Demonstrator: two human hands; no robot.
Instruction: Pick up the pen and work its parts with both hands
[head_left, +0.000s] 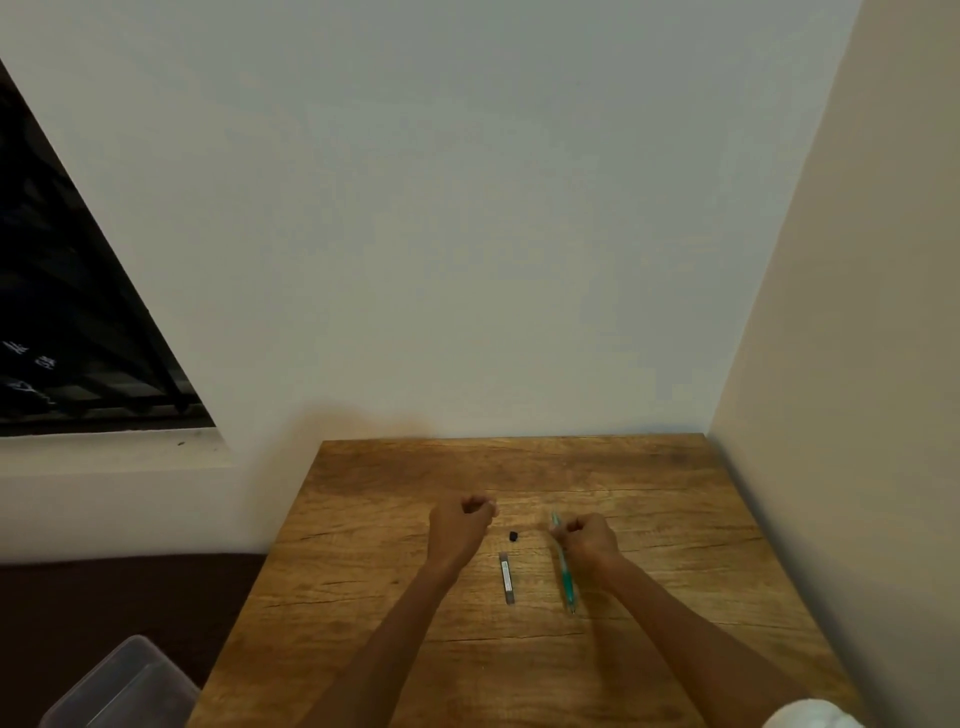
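Note:
A green mechanical pencil (566, 582) lies lengthwise on the wooden table (675, 519), and my right hand (589, 538) grips it near its far end with curled fingers. My left hand (462, 519) hovers to the left with its fingers curled and fingertips pressed together; nothing shows between them, and anything thin there is too small to see. Between my hands a small black cap (514, 536) sits on the wood. Just nearer to me lies a slim grey lead case (507, 578), untouched.
The table stands in a corner, with white wall behind and a beige wall (857, 364) on the right. A dark window (78, 322) is at the left. A clear plastic bin (124, 686) stands on the floor at lower left. Something white (810, 714) shows at the lower right edge.

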